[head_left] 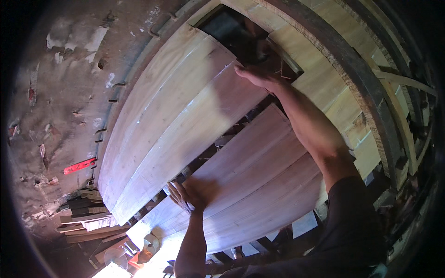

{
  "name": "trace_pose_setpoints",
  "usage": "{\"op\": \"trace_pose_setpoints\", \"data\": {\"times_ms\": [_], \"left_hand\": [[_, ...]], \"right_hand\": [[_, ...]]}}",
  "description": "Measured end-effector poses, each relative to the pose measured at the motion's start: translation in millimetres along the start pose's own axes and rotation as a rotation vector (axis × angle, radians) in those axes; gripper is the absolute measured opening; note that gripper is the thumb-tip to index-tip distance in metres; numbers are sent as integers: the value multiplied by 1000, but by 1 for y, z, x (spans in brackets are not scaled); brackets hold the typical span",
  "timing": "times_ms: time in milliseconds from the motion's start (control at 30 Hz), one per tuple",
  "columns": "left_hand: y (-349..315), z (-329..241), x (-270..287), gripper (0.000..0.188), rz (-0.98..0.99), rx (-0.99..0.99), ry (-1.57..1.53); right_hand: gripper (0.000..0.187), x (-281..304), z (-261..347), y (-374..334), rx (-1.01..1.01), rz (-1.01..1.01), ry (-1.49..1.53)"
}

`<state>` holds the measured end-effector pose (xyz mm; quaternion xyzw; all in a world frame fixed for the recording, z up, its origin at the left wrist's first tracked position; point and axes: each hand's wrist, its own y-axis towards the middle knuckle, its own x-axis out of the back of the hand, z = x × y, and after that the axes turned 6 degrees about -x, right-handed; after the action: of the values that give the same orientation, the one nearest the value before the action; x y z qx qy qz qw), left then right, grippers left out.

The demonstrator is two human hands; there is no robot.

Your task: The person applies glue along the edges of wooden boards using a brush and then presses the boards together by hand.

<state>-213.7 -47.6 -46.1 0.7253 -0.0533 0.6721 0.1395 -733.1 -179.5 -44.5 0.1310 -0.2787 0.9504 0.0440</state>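
Note:
Two pale wooden panels of joined planks lie side by side with a narrow dark gap between them: an upper-left panel (171,102) and a lower-right panel (264,167). My left hand (187,197) rests at the lower-right panel's edge beside the gap, fingers stretched toward the upper-left panel. With my arm extended, my right hand (257,78) is at the far end corner of the upper-left panel. It closes on that end; part of its fingers is hidden at the dark opening (232,30) behind it.
Thick curved timber (343,60) arches along the right, over more pale planking (320,83). A worn wall (69,106) with bent metal hooks (99,134) rises on the left. Stacked wood offcuts (92,224) lie lower left, near a tape roll (150,241) and a glaring light (113,271).

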Motion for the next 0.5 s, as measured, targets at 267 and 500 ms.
{"op": "trace_pose_setpoints", "data": {"times_ms": [267, 500], "left_hand": [[-5, -4, 11, 61, 64, 75, 34], [4, -3, 1, 60, 13, -5, 0]], "right_hand": [[78, 8, 7, -11, 138, -218, 93], [68, 7, -26, 5, 31, -281, 12]]}}
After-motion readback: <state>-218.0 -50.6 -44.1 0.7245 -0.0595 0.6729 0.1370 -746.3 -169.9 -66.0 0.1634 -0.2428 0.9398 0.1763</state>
